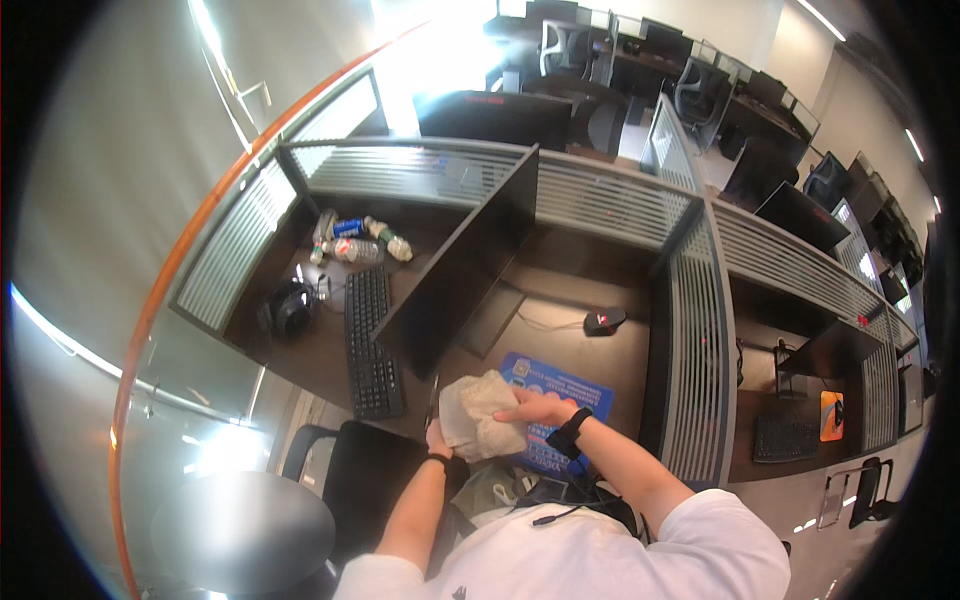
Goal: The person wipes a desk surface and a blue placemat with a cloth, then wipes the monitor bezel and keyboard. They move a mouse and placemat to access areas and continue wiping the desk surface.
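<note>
A folded, cream-coloured cloth (484,420) is held up in front of me, above the near edge of the desk. My right hand (534,409) grips its right side, with the thumb lying on top. At its lower left is my left hand (438,441), partly hidden by the cloth; its fingers appear closed on the edge. Partly beneath the cloth and right hand lies a blue printed mouse pad (559,371). Farther back on the desk sits a black computer mouse (604,321) with its cable. The monitor (465,262) stands at an angle, left of the mouse.
A black keyboard (367,341), black headphones (291,307) and several plastic bottles (356,250) lie on the left part of the desk. Slatted glass partitions (701,345) border the workstation. A black chair (371,480) stands at the lower left, near a round glossy surface (244,532).
</note>
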Demonstrator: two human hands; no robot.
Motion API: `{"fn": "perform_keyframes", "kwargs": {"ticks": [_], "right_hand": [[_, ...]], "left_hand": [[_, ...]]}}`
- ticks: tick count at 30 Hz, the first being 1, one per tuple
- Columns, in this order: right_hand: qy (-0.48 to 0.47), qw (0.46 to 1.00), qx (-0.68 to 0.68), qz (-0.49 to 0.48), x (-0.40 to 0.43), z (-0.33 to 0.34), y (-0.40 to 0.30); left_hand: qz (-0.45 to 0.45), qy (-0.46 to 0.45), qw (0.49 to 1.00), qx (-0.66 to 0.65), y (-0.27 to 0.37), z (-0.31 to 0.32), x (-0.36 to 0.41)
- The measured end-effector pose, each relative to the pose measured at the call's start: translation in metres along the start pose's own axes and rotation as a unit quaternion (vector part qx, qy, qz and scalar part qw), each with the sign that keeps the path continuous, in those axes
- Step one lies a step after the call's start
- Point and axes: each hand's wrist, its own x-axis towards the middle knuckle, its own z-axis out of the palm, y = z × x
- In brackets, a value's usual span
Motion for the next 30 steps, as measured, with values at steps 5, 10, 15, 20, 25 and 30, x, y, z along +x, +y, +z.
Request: {"fn": "perform_keyframes", "kwargs": {"ticks": [5,10,15,20,25,30], "right_hand": [[0.126,0.983,-0.129,-0.038,0.026,-0.046,0.079],[0.168,0.937,-0.298,0.069,0.03,-0.057,0.075],[0.23,0.878,-0.41,0.086,0.017,-0.034,0.063],[0.259,0.856,-0.437,0.091,0.001,-0.014,0.033],[0.309,0.856,-0.397,0.118,-0.007,-0.041,0.037],[0.392,0.852,-0.337,0.08,-0.046,-0.06,0.04]], "left_hand": [[-0.012,-0.091,0.99,0.107,0.075,-0.016,-0.012],[-0.052,-0.076,0.989,0.119,0.078,-0.021,-0.011],[-0.077,-0.095,0.985,0.124,0.081,-0.026,-0.009],[-0.093,-0.128,0.98,0.117,0.085,-0.032,-0.006],[-0.115,-0.181,0.97,0.111,0.099,-0.044,-0.006],[-0.074,-0.154,0.976,0.135,0.094,-0.037,-0.005]]}}
